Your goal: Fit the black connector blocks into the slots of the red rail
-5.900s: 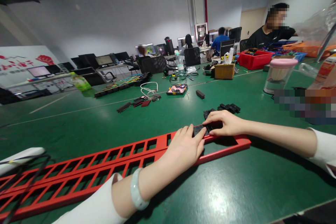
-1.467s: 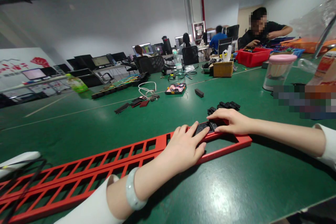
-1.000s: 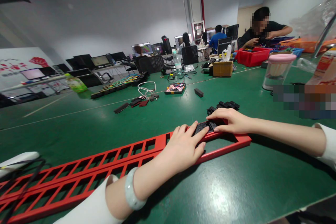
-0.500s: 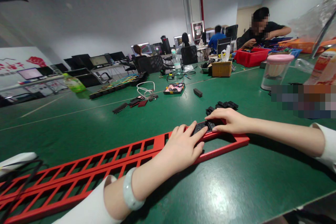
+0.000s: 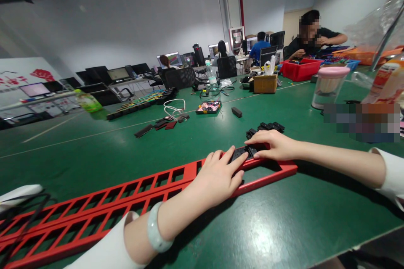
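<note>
A long red slotted frame (image 5: pixel 190 171) lies across the green table, running from the lower left to the middle right. Black plastic pieces (image 5: pixel 239 154) sit in its upper row near the right end. My left hand (image 5: pixel 219 176) rests flat over the frame with its fingers apart, its fingertips touching those pieces. Just beside it, my right hand (image 5: pixel 275 143) grips a black plastic piece at the frame's upper edge between thumb and fingers; the hand partly hides this piece. Several loose black pieces (image 5: pixel 270 127) lie right behind my right hand.
Farther back are dark and red scraps (image 5: pixel 170 125), a white cable (image 5: pixel 174 104), a small black block (image 5: pixel 236 112) and a shallow box (image 5: pixel 208 107). A pink-lidded jar (image 5: pixel 328 88) stands at right. Across the table, a person (image 5: pixel 311 38) works behind a red bin (image 5: pixel 299 69).
The view has shifted very slightly. Both hands keep their places on the black pieces and the red frame.
</note>
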Available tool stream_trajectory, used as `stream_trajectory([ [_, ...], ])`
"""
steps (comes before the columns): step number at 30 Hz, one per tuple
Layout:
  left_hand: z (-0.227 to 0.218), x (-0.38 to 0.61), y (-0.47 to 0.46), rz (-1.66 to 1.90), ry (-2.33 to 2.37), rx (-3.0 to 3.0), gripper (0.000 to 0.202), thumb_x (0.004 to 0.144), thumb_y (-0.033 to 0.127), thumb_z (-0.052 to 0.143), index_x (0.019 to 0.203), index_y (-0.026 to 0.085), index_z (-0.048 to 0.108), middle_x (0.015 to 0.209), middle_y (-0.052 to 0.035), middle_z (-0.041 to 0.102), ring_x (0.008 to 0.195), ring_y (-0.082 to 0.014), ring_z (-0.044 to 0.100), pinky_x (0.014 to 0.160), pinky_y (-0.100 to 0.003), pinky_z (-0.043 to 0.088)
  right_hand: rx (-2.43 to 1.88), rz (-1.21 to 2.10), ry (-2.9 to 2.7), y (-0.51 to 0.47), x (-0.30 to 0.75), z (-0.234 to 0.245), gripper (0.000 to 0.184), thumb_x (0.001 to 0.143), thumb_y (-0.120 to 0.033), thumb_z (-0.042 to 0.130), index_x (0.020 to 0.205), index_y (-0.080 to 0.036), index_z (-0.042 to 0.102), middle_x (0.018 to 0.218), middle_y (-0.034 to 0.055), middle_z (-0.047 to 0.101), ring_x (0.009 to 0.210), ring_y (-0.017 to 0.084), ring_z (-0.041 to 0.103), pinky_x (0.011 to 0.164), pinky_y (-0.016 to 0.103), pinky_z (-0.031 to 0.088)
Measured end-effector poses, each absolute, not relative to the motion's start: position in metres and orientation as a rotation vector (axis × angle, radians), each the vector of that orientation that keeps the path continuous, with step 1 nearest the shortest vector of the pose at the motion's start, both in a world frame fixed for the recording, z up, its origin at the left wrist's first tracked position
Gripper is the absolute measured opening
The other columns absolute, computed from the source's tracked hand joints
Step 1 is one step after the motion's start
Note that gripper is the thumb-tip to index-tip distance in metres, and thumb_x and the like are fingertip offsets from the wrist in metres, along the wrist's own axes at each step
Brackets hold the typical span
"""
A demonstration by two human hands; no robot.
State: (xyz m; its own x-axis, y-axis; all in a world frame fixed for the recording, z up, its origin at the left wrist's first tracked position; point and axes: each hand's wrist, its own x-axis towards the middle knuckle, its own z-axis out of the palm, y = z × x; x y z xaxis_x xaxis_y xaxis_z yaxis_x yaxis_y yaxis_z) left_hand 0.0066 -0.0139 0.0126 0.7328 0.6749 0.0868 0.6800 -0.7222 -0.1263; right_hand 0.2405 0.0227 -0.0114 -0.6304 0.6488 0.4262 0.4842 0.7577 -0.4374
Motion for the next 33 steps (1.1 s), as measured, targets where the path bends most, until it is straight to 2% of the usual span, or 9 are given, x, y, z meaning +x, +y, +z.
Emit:
stream_trajectory([
  [6,0.0127,0.0068,-0.0134,-0.035,-1.079,-2.759,0.045,0.09,0.039,0.032,0.134,0.031,0.034,0.137,-0.0101,0.037,0.107,-0.0311,0.044,0.089,-0.048,0.033,-0.858,0.393,-2.37,0.0226,0.2401,-0.0101,0.043,0.076,-0.032,0.061,0.114,-0.013,0.058,0.1,0.0101,0.065,0.092,0.019,0.059,0.083,0.03,0.045],
  [21,0.0123,0.0074,-0.0132,-0.007,-1.068,-2.732,0.045,0.09,0.038,0.031,0.135,0.031,0.032,0.138,-0.0093,0.036,0.108,-0.0311,0.044,0.089,-0.047,0.034,-0.817,0.333,-2.373,0.0223,0.2389,-0.0123,0.04,0.076,-0.033,0.061,0.111,-0.015,0.06,0.098,0.0096,0.067,0.091,0.019,0.061,0.082,0.031,0.045],
  [27,0.0139,0.008,-0.0149,-0.002,-1.081,-2.761,0.045,0.09,0.038,0.031,0.134,0.029,0.033,0.137,-0.0108,0.036,0.11,-0.0298,0.043,0.09,-0.048,0.033,-0.793,0.31,-2.354,0.0222,0.2385,-0.0158,0.028,0.082,-0.028,0.054,0.105,-0.016,0.064,0.1,0.008,0.067,0.094,0.017,0.06,0.086,0.03,0.045],
  [33,0.0149,0.0086,-0.0143,-0.014,-1.091,-2.774,0.045,0.09,0.038,0.032,0.134,0.029,0.034,0.137,-0.0114,0.037,0.111,-0.0292,0.043,0.09,-0.048,0.033,-0.803,0.281,-2.379,0.0228,0.2388,-0.0189,0.027,0.081,-0.028,0.055,0.104,-0.018,0.066,0.103,0.0074,0.067,0.098,0.017,0.059,0.088,0.032,0.044],
])
